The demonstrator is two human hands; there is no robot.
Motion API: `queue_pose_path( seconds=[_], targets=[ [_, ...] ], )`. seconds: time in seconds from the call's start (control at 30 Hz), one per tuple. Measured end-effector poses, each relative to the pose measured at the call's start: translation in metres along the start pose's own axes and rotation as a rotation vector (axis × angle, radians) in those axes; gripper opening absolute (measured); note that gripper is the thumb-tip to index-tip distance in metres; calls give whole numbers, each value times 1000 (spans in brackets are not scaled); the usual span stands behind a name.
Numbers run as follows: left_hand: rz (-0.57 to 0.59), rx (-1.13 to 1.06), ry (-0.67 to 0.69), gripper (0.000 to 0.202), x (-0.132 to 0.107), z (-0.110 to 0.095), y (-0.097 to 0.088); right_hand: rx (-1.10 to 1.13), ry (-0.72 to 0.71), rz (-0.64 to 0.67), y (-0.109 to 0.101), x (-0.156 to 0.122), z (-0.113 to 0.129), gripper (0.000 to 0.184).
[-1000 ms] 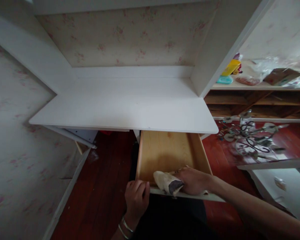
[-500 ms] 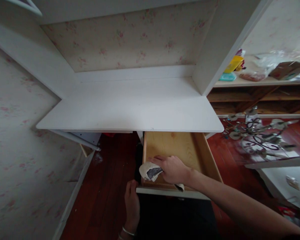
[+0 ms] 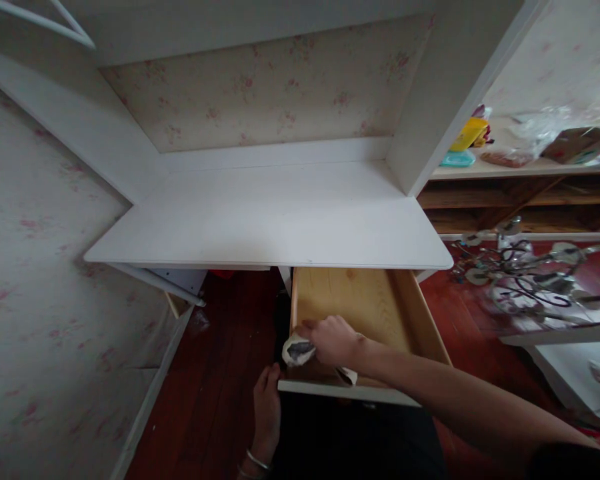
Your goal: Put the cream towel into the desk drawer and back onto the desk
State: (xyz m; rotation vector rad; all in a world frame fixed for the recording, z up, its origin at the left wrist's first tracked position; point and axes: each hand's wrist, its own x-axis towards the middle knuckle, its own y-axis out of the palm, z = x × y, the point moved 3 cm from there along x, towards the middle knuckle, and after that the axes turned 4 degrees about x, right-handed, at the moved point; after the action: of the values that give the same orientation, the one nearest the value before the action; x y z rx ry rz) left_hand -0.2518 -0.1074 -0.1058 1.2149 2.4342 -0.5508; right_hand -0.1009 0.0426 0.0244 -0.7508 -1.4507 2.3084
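A wooden drawer (image 3: 353, 300) with a white front is pulled out from under the white desk (image 3: 280, 213). My right hand (image 3: 336, 341) is closed around a crumpled cloth (image 3: 299, 351), off-white with a dark grey patch, at the drawer's front left corner. Another bit of the cloth sticks out below the palm. At the left end of the drawer front, my left hand (image 3: 267, 408) grips the edge, fingertips at the corner and a bracelet on the wrist. Part of its fingers is hidden behind the front panel.
On the red wooden floor at the right lies a chandelier (image 3: 535, 273) with several arms. Behind it, a low shelf unit (image 3: 510, 200) carries plastic bags, a cardboard box (image 3: 580, 143) and a yellow container (image 3: 469, 135). Floral wallpaper (image 3: 35, 280) covers the wall at the left.
My right hand has shifted slightly left and down with the cloth, toward the drawer's front left corner. My left hand keeps its hold on the drawer front. The camera view has moved a little.
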Motion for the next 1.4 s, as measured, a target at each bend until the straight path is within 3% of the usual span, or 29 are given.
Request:
queue_pose_path(
  seconds=[0.1, 0.2, 0.27, 0.33, 0.47, 0.67, 0.9, 1.07, 1.2, 1.4],
  targets=[
    [-2, -11, -6, 42, -1, 0, 0, 47, 177, -175, -40, -7, -11, 52],
    [14, -28, -20, 41, -1, -3, 4, 92, 119, -283, -58, -14, -4, 60],
    [21, -44, -11, 37, 1, -6, 5, 114, -21, -209, -45, -15, 10, 59],
    [37, -70, 27, 33, 3, -9, 6, 125, -149, -72, -18, -12, 23, 54],
    [37, -111, 28, 34, 5, -9, 0, 116, -232, 69, 28, 0, 31, 52],
    [43, 15, 61, 32, 0, -14, -2, 8, -244, 33, 32, 9, 14, 50],
    [-1, 110, 74, 43, 0, -17, 2, -125, -6, -106, 33, 30, -31, 57],
    [-9, 86, 36, 48, -1, -18, 3, -130, 198, -161, 18, 60, -66, 64],
    [6, 84, 11, 49, -3, -18, 4, -111, 279, -207, 7, 78, -79, 64],
    [25, 54, -15, 49, -2, -15, 6, -86, 362, -232, 9, 85, -91, 63]
  ],
)
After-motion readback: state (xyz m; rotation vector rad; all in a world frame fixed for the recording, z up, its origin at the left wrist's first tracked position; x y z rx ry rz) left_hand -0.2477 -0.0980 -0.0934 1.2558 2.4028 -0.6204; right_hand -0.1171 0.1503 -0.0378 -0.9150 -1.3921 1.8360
